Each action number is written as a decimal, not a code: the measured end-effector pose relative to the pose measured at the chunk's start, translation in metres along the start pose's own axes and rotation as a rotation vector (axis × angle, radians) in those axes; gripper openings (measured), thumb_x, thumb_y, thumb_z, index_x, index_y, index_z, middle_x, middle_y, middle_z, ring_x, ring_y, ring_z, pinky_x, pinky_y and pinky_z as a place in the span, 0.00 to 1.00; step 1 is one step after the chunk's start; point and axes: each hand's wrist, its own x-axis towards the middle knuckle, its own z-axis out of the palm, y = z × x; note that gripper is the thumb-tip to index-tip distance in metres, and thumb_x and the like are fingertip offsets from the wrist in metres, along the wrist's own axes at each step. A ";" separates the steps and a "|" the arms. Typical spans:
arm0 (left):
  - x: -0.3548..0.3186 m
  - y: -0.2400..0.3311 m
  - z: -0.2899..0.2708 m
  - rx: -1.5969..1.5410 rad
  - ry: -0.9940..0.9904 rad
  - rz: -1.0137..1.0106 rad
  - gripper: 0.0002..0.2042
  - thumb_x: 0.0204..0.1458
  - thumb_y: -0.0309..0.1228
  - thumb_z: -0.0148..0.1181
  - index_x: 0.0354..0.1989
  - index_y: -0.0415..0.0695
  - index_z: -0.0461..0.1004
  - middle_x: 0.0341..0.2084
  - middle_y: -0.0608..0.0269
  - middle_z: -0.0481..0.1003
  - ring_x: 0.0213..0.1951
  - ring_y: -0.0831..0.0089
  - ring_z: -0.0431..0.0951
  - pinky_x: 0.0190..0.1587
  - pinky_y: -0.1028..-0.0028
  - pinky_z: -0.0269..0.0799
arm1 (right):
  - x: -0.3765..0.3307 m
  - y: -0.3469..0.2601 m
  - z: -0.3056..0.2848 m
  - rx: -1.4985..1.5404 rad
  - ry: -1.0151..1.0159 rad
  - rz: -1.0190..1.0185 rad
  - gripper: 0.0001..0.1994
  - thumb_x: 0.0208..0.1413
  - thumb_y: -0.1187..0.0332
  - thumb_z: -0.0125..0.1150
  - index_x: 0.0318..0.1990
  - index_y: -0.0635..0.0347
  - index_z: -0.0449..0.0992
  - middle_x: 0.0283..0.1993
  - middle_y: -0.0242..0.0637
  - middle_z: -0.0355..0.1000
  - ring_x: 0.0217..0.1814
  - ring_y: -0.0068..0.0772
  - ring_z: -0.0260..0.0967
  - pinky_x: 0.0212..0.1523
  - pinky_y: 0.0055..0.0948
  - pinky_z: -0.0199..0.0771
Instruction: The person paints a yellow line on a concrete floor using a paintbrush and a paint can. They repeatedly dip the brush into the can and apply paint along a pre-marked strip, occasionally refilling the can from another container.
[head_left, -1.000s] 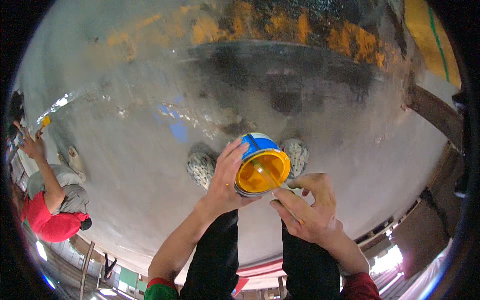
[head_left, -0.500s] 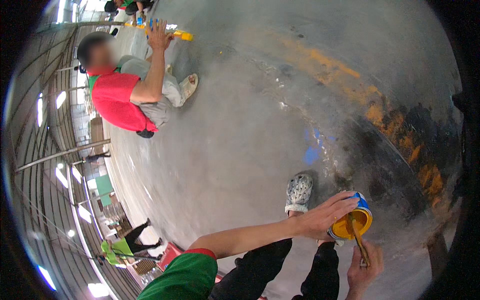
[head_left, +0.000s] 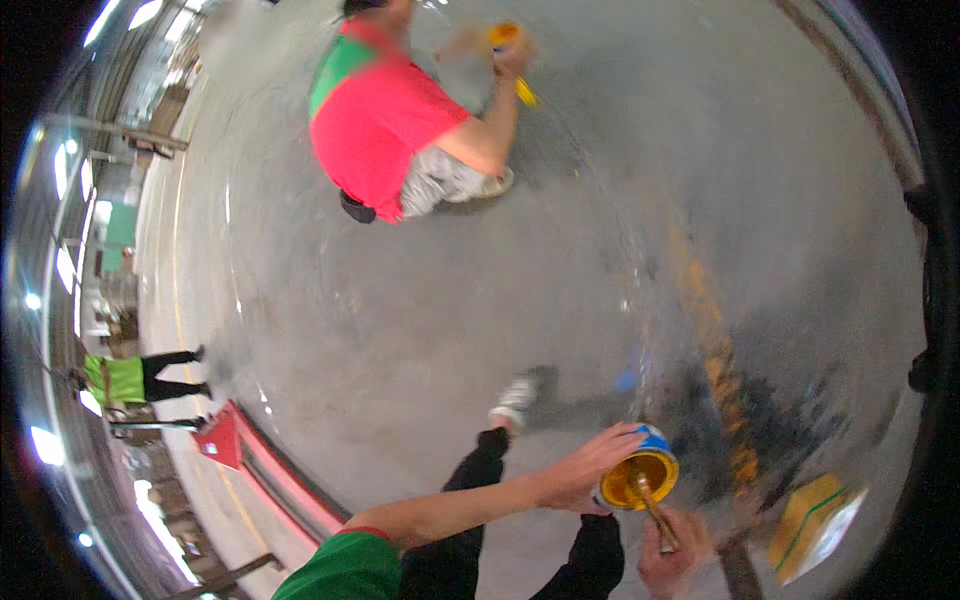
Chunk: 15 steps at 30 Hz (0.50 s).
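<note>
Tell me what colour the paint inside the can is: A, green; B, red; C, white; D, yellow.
D: the can, held by the left hand, shows yellow paint inside, with a stick held by the right hand dipping into it.

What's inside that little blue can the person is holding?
The can holds yellow paint, filling it near the rim. A stick, held by the right hand, dips into it. The left hand grips the can's side. The stick's lower end and the can's bottom are hidden under paint.
</note>
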 end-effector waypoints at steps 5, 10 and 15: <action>-0.077 0.067 -0.152 -0.070 0.294 -0.044 0.56 0.30 0.35 0.82 0.69 0.41 0.51 0.70 0.46 0.54 0.71 0.46 0.53 0.72 0.52 0.51 | 0.058 -0.207 0.015 0.012 -0.060 -0.044 0.11 0.48 0.75 0.69 0.40 0.62 0.80 0.33 0.45 0.77 0.33 0.44 0.76 0.33 0.36 0.75; -0.198 0.097 -0.319 -0.072 0.488 -0.267 0.58 0.25 0.33 0.85 0.69 0.43 0.52 0.66 0.47 0.59 0.67 0.50 0.60 0.70 0.58 0.57 | 0.132 -0.413 0.080 0.066 -0.199 -0.185 0.11 0.47 0.75 0.70 0.41 0.59 0.81 0.34 0.42 0.78 0.34 0.42 0.77 0.33 0.35 0.76; -0.290 0.118 -0.497 -0.188 0.727 -0.287 0.61 0.24 0.31 0.85 0.70 0.42 0.49 0.65 0.44 0.59 0.67 0.47 0.61 0.69 0.55 0.57 | 0.211 -0.587 0.139 0.205 -0.258 -0.435 0.11 0.48 0.74 0.70 0.40 0.60 0.81 0.34 0.40 0.78 0.34 0.42 0.76 0.34 0.35 0.77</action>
